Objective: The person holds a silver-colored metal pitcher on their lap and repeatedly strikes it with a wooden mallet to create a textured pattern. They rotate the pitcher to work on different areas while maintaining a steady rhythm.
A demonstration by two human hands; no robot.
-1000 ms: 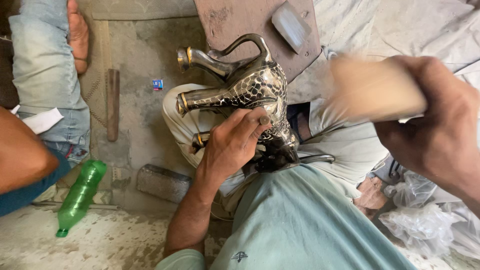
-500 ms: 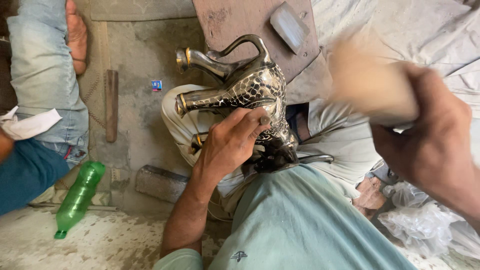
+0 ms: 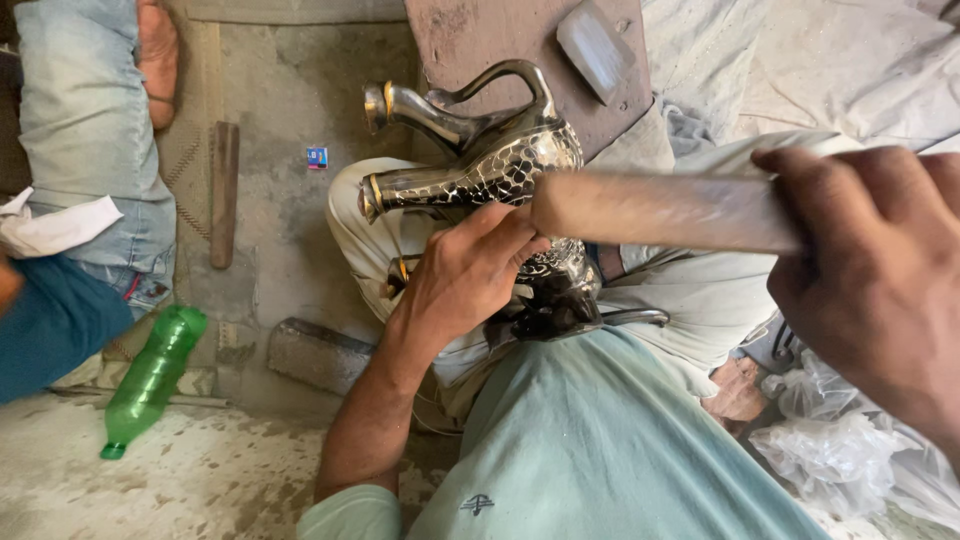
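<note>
An ornate dark metal pot (image 3: 500, 165) with a curved handle and spout lies on my lap, its scale-patterned body catching light. My left hand (image 3: 470, 275) presses on the pot's lower body; whether it pinches a small tool there I cannot tell. My right hand (image 3: 875, 270) grips the end of a thick wooden mallet handle (image 3: 660, 210), held level just above the pot and left hand and blurred by motion. The pot's base is hidden behind my left hand.
A green plastic bottle (image 3: 150, 380) lies on the concrete floor at left. Another person's jeans-clad leg and foot (image 3: 95, 130) are at top left. A wooden stick (image 3: 224, 195), a stone block (image 3: 315, 352), a reddish board (image 3: 500, 40) and plastic bags (image 3: 850, 460) surround me.
My right hand has swung the wooden handle down and to the left, from raised at the upper right to level over the pot. The left hand stays on the pot.
</note>
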